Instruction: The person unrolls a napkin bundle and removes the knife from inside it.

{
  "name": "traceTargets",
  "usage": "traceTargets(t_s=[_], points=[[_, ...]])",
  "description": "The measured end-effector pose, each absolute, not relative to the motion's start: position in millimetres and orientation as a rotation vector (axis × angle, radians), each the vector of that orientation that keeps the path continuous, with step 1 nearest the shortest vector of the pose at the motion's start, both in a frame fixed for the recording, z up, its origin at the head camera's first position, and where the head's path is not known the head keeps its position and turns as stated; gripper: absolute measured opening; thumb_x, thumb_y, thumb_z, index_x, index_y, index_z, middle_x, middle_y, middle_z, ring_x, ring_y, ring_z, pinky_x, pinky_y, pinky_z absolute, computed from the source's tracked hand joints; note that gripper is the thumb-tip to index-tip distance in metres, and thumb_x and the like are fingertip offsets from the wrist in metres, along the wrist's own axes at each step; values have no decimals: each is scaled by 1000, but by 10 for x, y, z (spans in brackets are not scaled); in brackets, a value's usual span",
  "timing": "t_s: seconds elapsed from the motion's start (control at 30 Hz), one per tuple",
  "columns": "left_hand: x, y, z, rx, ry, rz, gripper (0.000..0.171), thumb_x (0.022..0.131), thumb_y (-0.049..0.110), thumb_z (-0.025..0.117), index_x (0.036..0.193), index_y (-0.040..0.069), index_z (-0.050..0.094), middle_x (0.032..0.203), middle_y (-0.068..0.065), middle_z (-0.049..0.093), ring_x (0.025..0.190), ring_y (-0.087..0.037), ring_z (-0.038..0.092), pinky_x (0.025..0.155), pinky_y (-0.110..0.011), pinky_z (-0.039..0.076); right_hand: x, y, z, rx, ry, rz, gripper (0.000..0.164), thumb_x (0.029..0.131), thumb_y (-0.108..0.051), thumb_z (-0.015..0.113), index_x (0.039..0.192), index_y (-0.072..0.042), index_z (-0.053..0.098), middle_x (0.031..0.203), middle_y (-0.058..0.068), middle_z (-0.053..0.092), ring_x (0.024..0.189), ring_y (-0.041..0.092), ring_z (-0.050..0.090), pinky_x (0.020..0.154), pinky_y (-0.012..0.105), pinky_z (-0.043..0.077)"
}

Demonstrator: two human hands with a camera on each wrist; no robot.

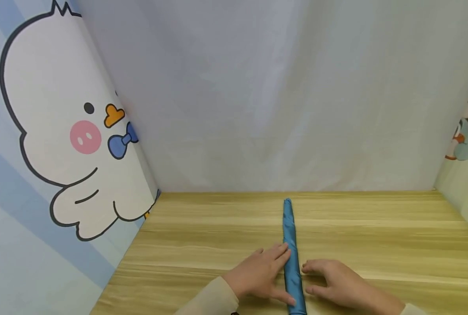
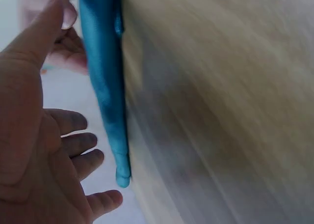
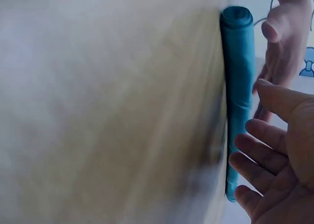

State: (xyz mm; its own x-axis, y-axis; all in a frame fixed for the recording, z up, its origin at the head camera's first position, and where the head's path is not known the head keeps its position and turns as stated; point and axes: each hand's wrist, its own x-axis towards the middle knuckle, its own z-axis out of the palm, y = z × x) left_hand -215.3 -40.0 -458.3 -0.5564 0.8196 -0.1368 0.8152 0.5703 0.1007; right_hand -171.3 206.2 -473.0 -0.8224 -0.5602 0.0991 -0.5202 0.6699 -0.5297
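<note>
A blue cloth roll [image 1: 293, 267] lies on my wood-grained counter [image 1: 202, 236], stretched lengthwise away from me, a little right of the middle. It has a satiny sheen with small creases, and it tapers: the far end is narrow, the near end thicker, and from my right wrist I can see the coiled layers at that thicker end. My left hand [image 1: 259, 271] is on the left side of the roll, fingers loosely spread and nearly straight, not wrapped around anything. Seen from my head, its fingertips and thumb overlap the left edge of the cloth; how firmly they press, if at all, I cannot tell. My right hand [image 1: 338, 282] is just beside the roll on the other side, with a narrow strip of counter showing between; its fingers are relaxed, thumb apart from them, and it holds nothing. A pale sleeve [image 1: 214, 297] covers my left wrist, and another cuff [image 1: 412, 309] shows at my right. Behind the counter hangs a plain greyish curtain [image 1: 281, 96]. To the left a big white cartoon bird [image 1: 53, 87] with a blue bow tie [image 1: 117, 146] is printed on a striped backdrop [image 1: 5, 245]
</note>
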Motion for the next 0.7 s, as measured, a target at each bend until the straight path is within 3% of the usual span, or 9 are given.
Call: traceTargets(t_s=[0.23, 0.7], points=[[-2187, -302, -4627, 1442, 2619, -24, 108, 77, 85, 35, 156, 15, 12, 161, -3, 8, 146, -17, 13, 107, -46, 36, -1679, 1998, -4800, -913, 2837, -890, 43, 90, -48, 64, 113, -13, 70, 118, -1, 67, 110, 21, 62, 88, 42, 52], [-2166, -287, -4707, 1459, 2601, -172, 109, 77, 86, 30, 156, 14, 9, 161, -2, 5, 145, -15, 14, 108, -42, 35, -1723, 1950, -4840, -925, 2848, -920, 42, 90, -43, 66, 114, -9, 71, 115, 0, 69, 108, 21, 63, 87, 40, 52]])
